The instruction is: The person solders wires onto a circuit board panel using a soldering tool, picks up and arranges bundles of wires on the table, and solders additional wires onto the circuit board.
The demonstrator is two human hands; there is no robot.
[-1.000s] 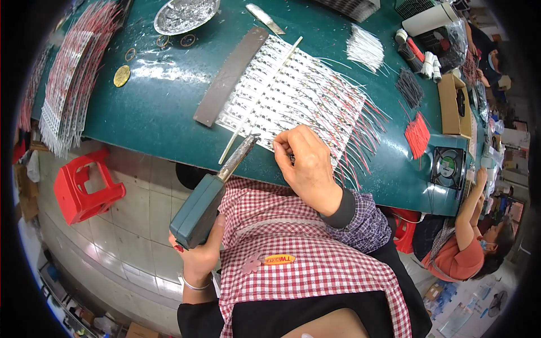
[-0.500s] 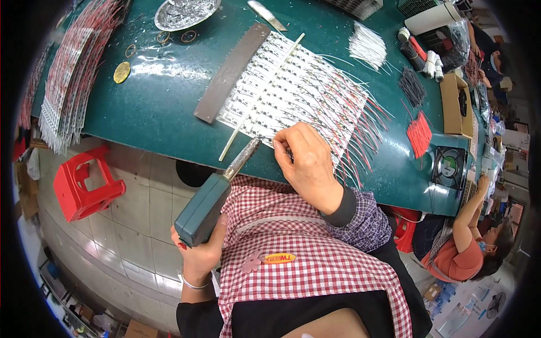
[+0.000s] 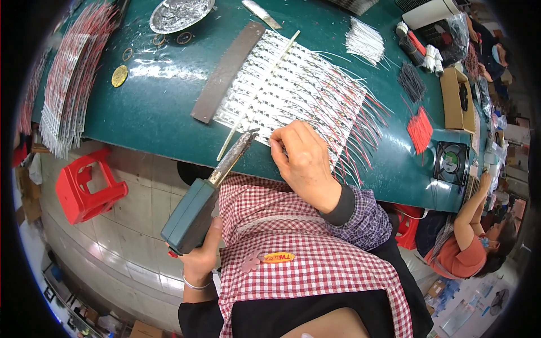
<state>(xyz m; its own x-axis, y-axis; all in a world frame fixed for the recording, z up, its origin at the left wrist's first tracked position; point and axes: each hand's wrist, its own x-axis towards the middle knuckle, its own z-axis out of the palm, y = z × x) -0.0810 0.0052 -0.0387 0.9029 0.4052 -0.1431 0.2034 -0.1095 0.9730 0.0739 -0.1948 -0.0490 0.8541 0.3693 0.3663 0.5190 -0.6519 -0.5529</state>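
My left hand [image 3: 201, 260] is wrapped round the grip of a dark green soldering gun [image 3: 191, 217]. Its worn metal barrel points up and right, the tip close to the near edge of a white panel of small circuit boards [image 3: 256, 107]. Rows of white, black and red wires stick out of the panel on its right side. Over the near corner of the panel is my right hand [image 3: 307, 160], fingers curled in a pinch; what lies between them is hidden. A thin pale strip [image 3: 259, 93] crosses the panel, and a brown bar [image 3: 228, 73] lies along its left edge.
Bundles of white [image 3: 364, 40], black [image 3: 411, 82] and red wires [image 3: 419, 130] lie to the right, by a small fan [image 3: 451, 162]. Wired panels [image 3: 65, 93] are stacked at left; a foil-like bowl [image 3: 180, 14] stands at the back. A red stool [image 3: 90, 186] is beside the table.
My left hand and the soldering gun have shifted slightly left and down, with the barrel tip a little higher. My right hand stays almost in place, still pinched.
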